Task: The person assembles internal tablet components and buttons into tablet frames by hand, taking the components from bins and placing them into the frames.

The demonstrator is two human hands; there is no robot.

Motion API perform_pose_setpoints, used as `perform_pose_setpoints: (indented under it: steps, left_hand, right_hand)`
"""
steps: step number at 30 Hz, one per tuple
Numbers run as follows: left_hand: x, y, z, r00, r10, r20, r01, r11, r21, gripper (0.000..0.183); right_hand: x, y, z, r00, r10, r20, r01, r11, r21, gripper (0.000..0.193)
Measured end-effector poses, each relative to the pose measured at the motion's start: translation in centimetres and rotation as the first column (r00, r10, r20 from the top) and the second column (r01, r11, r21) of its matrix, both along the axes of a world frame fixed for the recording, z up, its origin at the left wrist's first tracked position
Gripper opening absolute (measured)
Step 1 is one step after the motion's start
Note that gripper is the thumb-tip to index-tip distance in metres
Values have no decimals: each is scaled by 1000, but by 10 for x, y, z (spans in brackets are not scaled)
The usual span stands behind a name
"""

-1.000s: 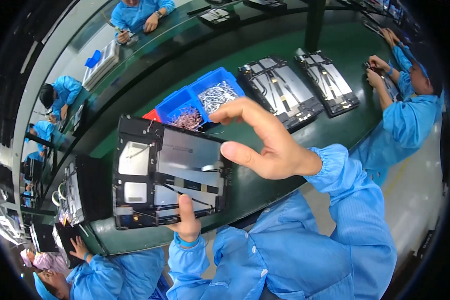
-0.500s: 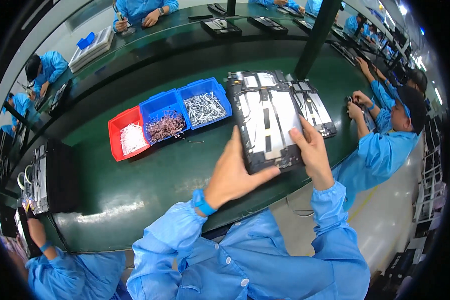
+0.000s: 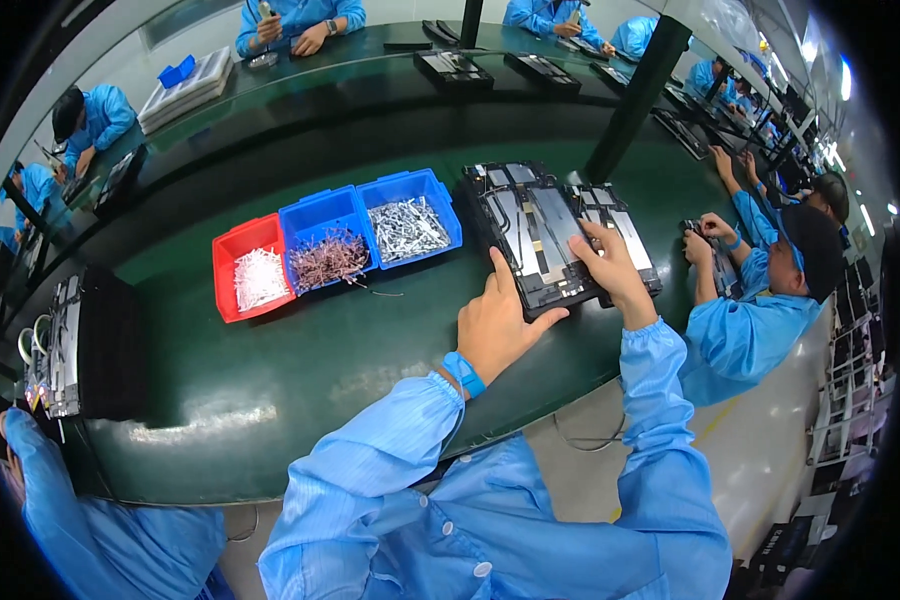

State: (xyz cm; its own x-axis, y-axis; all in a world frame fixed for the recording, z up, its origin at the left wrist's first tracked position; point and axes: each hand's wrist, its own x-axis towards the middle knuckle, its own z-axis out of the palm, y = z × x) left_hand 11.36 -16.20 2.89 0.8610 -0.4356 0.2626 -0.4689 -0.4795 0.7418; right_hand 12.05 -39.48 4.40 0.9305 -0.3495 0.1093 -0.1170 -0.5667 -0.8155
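Observation:
In front of me, right of centre, is an opened tablet-like device with silver battery cells, dark strips and a black frame. My left hand holds its near left corner, thumb along the near edge and index finger along the left side. At the right side, my right hand grips it, thumb on the top face and the other fingers partly hidden. A second opened device lies close beside it, partly covered by the right hand. Whether the held device rests fully on the table cannot be seen.
Left of the devices stand joined bins: a blue bin of silvery small parts, another blue bin of brownish ones, a red bin of white ones. A dark post rises behind. Co-workers sit around; one person works at right.
The held device has come down and slightly away from me, lying flatter beside the second one. Both hands moved with it, and my view shifted slightly.

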Motion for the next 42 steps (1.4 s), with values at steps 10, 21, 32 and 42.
perform_pose_setpoints:
  steps: [10, 21, 32, 42]
  left_hand:
    - [5, 74, -30, 965, 46, 257, -50, 999, 8, 62]
    - [33, 157, -36, 819, 449, 358, -517, 848, 116, 16]
    - [21, 161, -38, 879, 469, 88, -466, 883, -54, 13]
    - [-54, 234, 2, 774, 148, -615, -570, 586, -576, 21]
  right_hand:
    - [19, -115, -23, 914, -386, 123, 377, 698, -608, 74]
    - [9, -191, -16, 909, -227, -350, 209, 974, -88, 76]
    - [-57, -131, 99, 874, -214, 436, 245, 969, -14, 28]
    - [-112, 121, 37, 881, 454, -134, -288, 739, 609, 40]
